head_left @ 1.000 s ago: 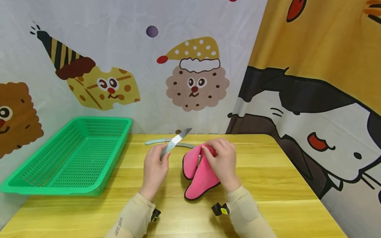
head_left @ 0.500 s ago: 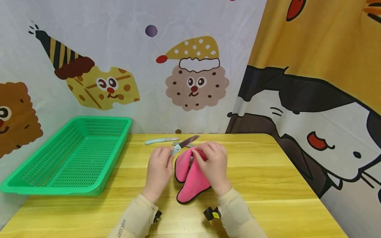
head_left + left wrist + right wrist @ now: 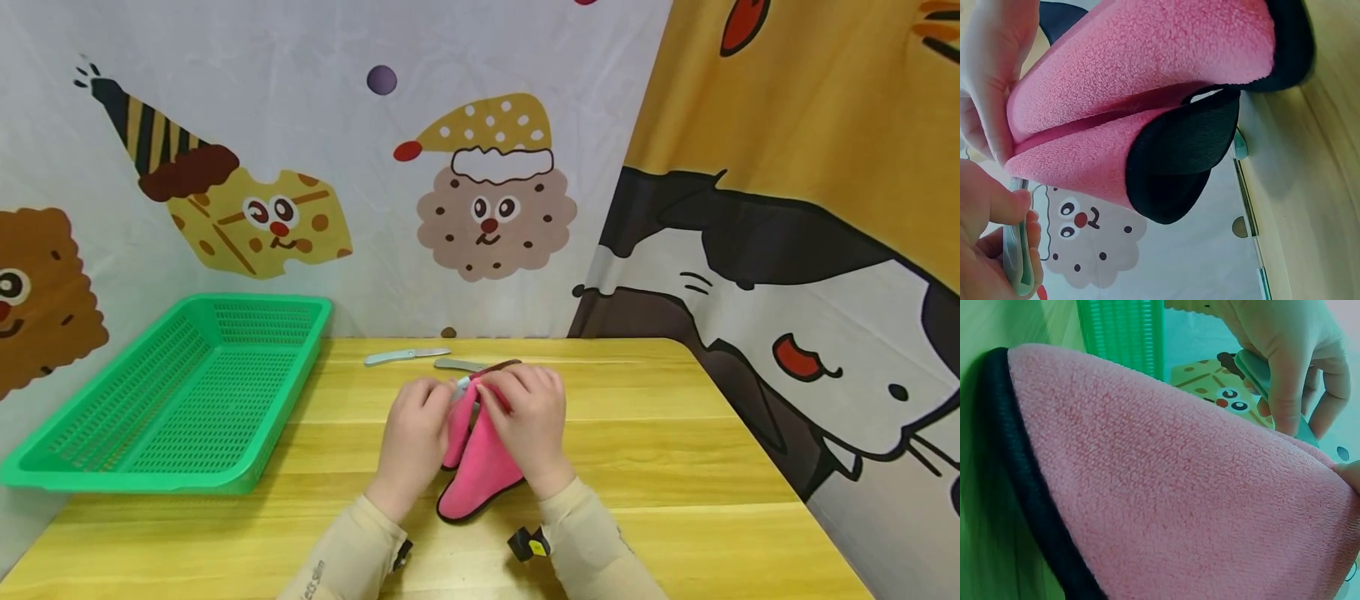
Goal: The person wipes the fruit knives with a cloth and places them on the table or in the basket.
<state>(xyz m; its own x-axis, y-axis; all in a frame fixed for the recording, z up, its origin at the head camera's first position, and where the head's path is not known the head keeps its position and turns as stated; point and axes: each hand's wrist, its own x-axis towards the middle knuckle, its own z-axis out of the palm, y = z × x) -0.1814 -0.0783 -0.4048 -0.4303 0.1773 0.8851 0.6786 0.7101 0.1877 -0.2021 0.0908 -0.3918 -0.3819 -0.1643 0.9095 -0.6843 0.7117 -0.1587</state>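
As fabric overlaps knife, two knives behind

Left forearm and right forearm are extended forward, angled inward, sleeved to the wrists. Left hand is held near right hand, at similar height. Left fingers are curled, thumb set opposite, in a grip. Right thumb and fingers are held in a pinch.
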